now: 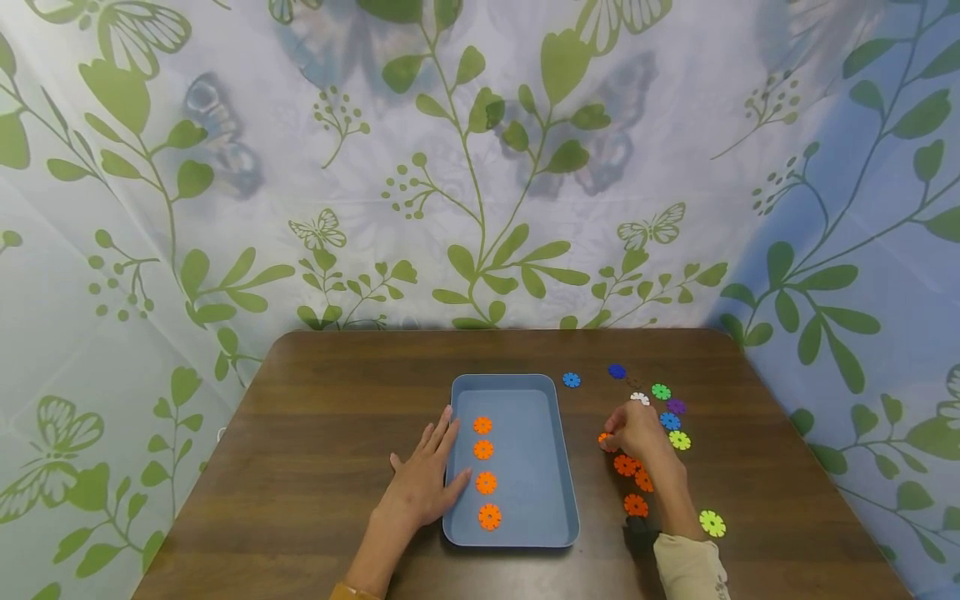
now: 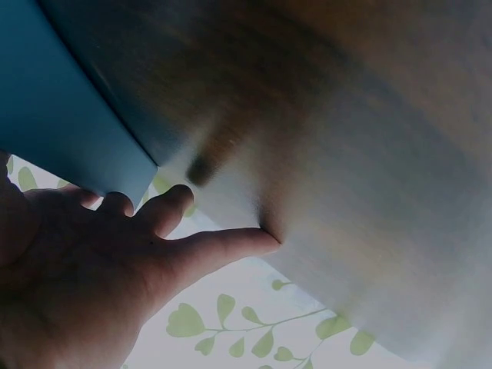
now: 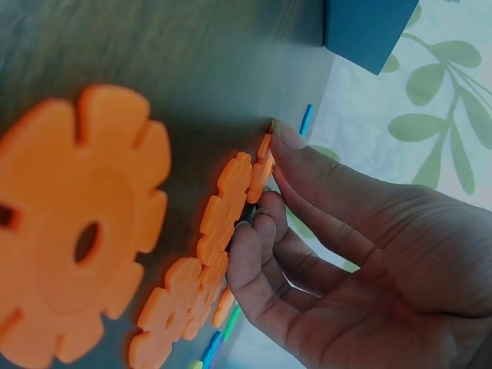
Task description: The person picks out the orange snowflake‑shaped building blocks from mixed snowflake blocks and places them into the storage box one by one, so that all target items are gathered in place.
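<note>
The blue-grey tray (image 1: pixel 536 467) holds a column of several orange notched building discs (image 1: pixel 486 482) along its left side. My left hand (image 1: pixel 423 479) lies with straight, spread fingers at the tray's left rim; its thumb reaches over that rim. In the left wrist view, the left hand (image 2: pixel 100 261) has its fingertips by the tray wall (image 2: pixel 77 115). Right of the tray, my right hand (image 1: pixel 637 433) pinches an orange disc (image 1: pixel 604 438) at table level. The right wrist view has the thumb of the right hand (image 3: pixel 354 231) on that disc (image 3: pixel 262 167), beside other orange discs (image 3: pixel 181 307).
More orange discs (image 1: pixel 635 505) lie close to the right wrist. Around the right hand are a white disc (image 1: pixel 640 398), a green disc (image 1: pixel 661 391), a purple disc (image 1: pixel 677 406) and yellow-green discs (image 1: pixel 712 523). A blue disc (image 1: pixel 572 380) sits near the tray's far right corner. Patterned cloth (image 1: pixel 480 167) hangs behind the table.
</note>
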`<action>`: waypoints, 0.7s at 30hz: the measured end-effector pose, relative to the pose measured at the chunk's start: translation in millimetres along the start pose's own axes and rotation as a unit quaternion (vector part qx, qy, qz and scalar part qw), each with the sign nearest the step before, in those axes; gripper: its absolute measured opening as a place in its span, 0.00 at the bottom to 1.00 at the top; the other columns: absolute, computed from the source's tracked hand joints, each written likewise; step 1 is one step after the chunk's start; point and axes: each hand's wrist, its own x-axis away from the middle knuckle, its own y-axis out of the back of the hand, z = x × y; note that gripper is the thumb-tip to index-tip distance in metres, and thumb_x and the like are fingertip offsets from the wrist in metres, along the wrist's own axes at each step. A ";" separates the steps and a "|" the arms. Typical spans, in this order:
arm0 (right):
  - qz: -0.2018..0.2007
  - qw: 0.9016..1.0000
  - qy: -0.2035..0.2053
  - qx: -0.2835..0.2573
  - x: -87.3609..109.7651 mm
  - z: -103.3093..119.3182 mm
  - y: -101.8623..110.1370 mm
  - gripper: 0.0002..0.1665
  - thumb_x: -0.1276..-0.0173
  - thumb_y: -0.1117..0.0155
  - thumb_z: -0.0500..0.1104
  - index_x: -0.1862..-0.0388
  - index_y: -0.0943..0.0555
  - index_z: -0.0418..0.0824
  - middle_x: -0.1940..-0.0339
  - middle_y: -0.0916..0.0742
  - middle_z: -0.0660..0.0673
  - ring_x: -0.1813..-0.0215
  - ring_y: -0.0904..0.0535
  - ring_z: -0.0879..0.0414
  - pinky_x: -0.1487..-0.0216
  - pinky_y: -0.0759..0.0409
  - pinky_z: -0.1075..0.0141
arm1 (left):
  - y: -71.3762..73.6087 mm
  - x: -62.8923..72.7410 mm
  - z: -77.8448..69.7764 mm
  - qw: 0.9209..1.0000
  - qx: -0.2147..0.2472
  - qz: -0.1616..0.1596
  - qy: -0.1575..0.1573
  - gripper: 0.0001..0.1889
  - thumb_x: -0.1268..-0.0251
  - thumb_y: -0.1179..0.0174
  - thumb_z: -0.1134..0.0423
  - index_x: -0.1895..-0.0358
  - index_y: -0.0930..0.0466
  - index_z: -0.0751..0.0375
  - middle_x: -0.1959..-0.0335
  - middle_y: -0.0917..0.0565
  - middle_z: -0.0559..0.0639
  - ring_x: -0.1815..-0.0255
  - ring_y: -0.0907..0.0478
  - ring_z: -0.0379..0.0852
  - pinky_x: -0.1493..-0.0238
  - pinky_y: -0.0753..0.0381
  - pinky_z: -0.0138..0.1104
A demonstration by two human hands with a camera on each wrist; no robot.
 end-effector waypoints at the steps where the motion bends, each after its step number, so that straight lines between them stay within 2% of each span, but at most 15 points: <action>1: 0.000 1.000 0.000 0.000 0.1 0.0 -0.3 0.12 0.41 0.17 0.28 0.68 0.16 0.34 0.67 0.15 0.41 0.66 0.20 0.48 0.64 0.16 0.58 | -0.1 0.0 0.1 1.000 0.000 0.000 0.000 0.42 0.23 0.35 0.48 0.13 0.41 0.56 0.09 0.49 0.50 0.14 0.42 0.64 0.39 0.48 0.89; 16: 0.007 1.000 0.010 0.019 2.2 2.2 -3.1 0.12 0.39 0.20 0.28 0.65 0.17 0.33 0.66 0.15 0.41 0.66 0.21 0.48 0.64 0.16 0.58 | -0.9 0.1 1.2 1.000 0.000 -0.004 -0.002 0.42 0.23 0.35 0.48 0.13 0.41 0.56 0.09 0.49 0.50 0.14 0.42 0.64 0.39 0.49 0.89; 21: 0.009 1.000 -0.002 0.016 2.7 3.3 -3.8 0.12 0.37 0.20 0.28 0.66 0.18 0.35 0.66 0.15 0.40 0.65 0.21 0.47 0.64 0.17 0.58 | -1.2 -0.2 1.8 1.000 0.002 -0.005 -0.004 0.42 0.23 0.35 0.48 0.13 0.41 0.56 0.09 0.49 0.50 0.14 0.42 0.64 0.39 0.49 0.89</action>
